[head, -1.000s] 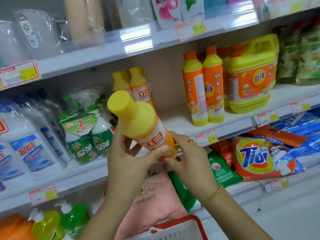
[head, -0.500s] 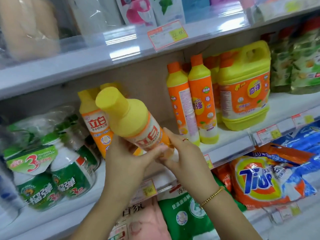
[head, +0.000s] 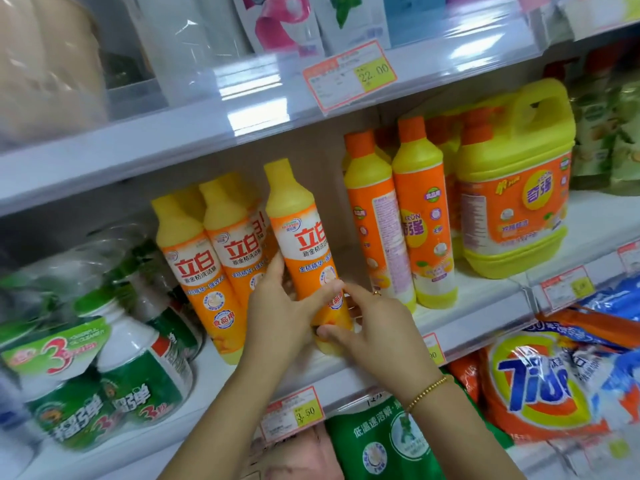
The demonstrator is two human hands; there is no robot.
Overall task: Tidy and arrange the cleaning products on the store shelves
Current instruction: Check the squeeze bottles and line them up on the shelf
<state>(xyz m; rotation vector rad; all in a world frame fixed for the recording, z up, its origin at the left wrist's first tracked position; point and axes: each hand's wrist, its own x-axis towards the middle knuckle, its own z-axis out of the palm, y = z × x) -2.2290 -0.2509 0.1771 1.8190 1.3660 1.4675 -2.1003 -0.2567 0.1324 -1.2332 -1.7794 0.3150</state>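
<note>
Nearly shelved: yellow-capped orange plastic detergent bottle [head: 302, 244] at frame centre, tilted, base apparently on white middle shelf [head: 479, 308], just beside two matching bottles [head: 195, 271]. Gripped low by left hand [head: 277, 310], fingers [head: 277, 266] wrapped; pinched at base by right hand [head: 375, 329]. Straightening, release pending.

A white upper shelf [head: 138, 147] slants across the view, its front fitted with a clear plastic strip [head: 433, 64] that catches bright glare from overhead light. A red-edged price tag [head: 349, 76] reading 22.00 hangs on it. Behind the white middle shelf [head: 485, 306] stands a plain beige back panel [head: 329, 195].
</note>
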